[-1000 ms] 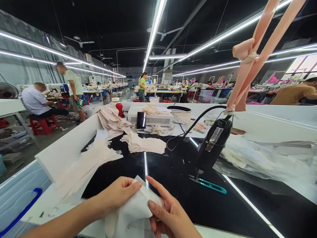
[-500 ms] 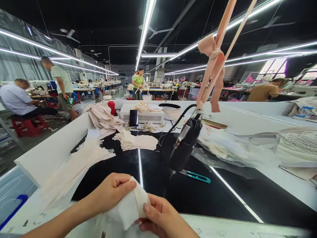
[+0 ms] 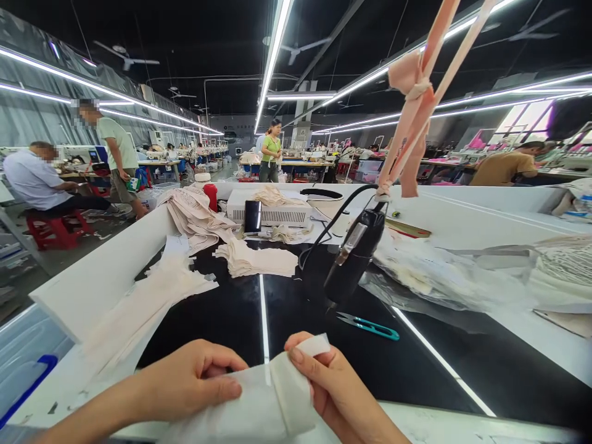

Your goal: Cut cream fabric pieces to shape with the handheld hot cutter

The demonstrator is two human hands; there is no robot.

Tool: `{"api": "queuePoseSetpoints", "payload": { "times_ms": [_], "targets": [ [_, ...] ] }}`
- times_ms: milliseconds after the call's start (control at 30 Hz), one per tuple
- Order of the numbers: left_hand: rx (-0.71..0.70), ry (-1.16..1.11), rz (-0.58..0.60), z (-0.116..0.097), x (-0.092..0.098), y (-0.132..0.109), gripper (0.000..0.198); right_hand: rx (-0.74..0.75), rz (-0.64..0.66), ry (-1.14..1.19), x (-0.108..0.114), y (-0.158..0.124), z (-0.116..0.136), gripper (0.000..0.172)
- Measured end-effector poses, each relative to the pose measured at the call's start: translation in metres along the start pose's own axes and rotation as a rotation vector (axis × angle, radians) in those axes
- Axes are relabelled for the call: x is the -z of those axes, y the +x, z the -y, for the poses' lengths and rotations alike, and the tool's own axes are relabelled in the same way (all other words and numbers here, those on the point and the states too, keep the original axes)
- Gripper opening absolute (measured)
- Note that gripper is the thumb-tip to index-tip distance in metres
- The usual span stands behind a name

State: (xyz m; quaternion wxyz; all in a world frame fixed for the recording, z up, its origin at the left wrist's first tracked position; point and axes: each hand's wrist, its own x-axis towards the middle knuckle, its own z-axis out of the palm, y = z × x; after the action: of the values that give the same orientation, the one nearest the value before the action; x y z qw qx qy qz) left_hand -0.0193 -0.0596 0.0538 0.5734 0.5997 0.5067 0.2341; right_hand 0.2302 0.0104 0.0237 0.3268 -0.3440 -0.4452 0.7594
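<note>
A piece of white fabric [image 3: 254,394] is stretched between my two hands at the near edge of the table, with a seam or fold running across it. My left hand [image 3: 194,379] is closed on its left part, thumb on top. At its upper right corner, my right hand [image 3: 324,376] pinches the fabric between thumb and fingers, and a small flap sticks up past the fingertips. The lower part of the cloth runs out of view. Beyond my hands, teal thread snips [image 3: 370,325] lie on the black tabletop [image 3: 296,320].
A black corded hand tool [image 3: 356,253] hangs from a pink fabric strap [image 3: 411,117] just ahead. Stacked cream pieces [image 3: 259,259] and pale cloth strips [image 3: 148,302] lie left. Plastic-wrapped material [image 3: 439,271] sits right. A phone [image 3: 253,216] leans on a white box. Several people are farther off.
My right hand has moved up and right, pinching the fabric's upper corner. My left hand has slid down slightly, and the fabric is spread wider between them. The view has shifted a little.
</note>
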Motion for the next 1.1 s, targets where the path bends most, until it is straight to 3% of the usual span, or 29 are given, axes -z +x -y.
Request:
{"api": "queuePoseSetpoints", "payload": {
  "times_ms": [133, 267, 333, 433, 533, 600, 667, 867, 1000, 1100],
  "targets": [
    [0.090, 0.084, -0.066, 0.017, 0.028, -0.002, 0.048, 0.126, -0.050, -0.451, 0.007, 0.017, 0.012, 0.047],
    [0.095, 0.634, -0.342, 0.026, 0.052, 0.010, 0.031, 0.240, -0.074, -0.756, 0.009, 0.058, 0.015, 0.028],
    [0.068, 0.832, -0.480, 0.028, 0.057, 0.015, 0.026, 0.318, -0.085, -0.908, 0.008, 0.076, 0.016, 0.018],
    [-0.014, 0.946, -0.601, 0.029, 0.052, 0.023, 0.031, 0.474, -0.109, -1.146, 0.010, 0.094, 0.018, 0.017],
    [-0.216, 1.048, -0.565, 0.031, 0.035, 0.034, 0.037, 0.595, -0.141, -1.352, 0.015, 0.100, 0.019, 0.021],
    [-0.483, 1.155, -0.480, 0.035, 0.022, 0.042, 0.037, 0.675, -0.158, -1.459, 0.018, 0.097, 0.018, 0.029],
    [-0.639, 1.193, -0.426, 0.039, 0.010, 0.050, 0.032, 0.766, -0.137, -1.536, 0.019, 0.088, 0.015, 0.036],
    [-0.639, 1.033, -0.349, 0.042, 0.002, 0.059, 0.028, 0.975, 0.120, -1.624, 0.013, 0.049, -0.008, 0.040],
    [-0.610, 1.007, -0.321, 0.040, 0.006, 0.056, 0.030, 1.005, 0.157, -1.650, 0.015, 0.034, -0.015, 0.044],
    [-0.576, 1.024, -0.294, 0.039, 0.007, 0.054, 0.032, 1.059, 0.126, -1.637, 0.019, 0.019, -0.005, 0.046]
  ]
}}
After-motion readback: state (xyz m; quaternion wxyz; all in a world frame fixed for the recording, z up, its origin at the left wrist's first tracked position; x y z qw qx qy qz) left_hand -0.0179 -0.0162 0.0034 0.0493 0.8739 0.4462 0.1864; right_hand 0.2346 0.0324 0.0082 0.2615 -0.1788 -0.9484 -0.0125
